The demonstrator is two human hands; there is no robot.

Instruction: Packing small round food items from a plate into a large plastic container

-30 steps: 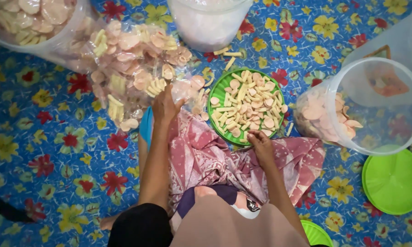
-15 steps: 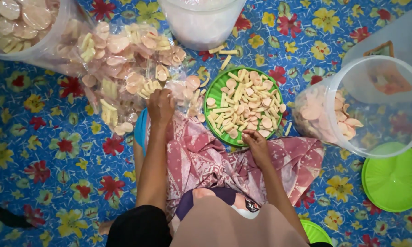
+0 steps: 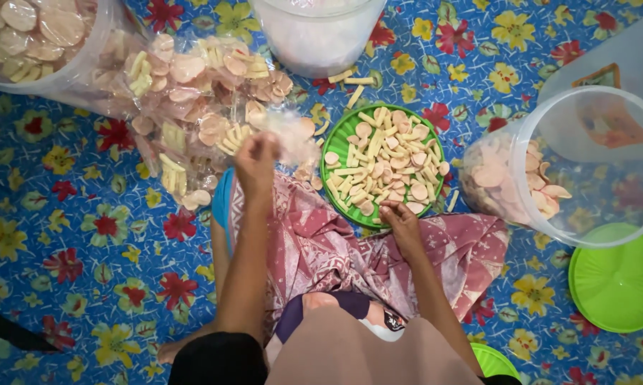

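My left hand [image 3: 256,160] is closed on the rim of a clear plastic bag [image 3: 193,93] full of pale round and stick-shaped crackers, lying on the floor ahead of me. My right hand [image 3: 400,217] rests with fingers pinched at the near edge of a green plate [image 3: 333,151] heaped with the same crackers; whether it holds a piece is unclear. A pink patterned cloth [image 3: 321,242] covers my lap beneath both arms.
A clear round tub [image 3: 585,171] with pink round crackers lies tilted at the right, its green lid [image 3: 617,278] beside it. Another clear tub [image 3: 314,36] stands at the top, a second cracker bag [image 3: 29,36] top left. A blue flowered mat [image 3: 86,249] covers the floor.
My left hand has lifted the bag's edge and shifted slightly toward the bag. My right hand stayed at the plate's near edge.
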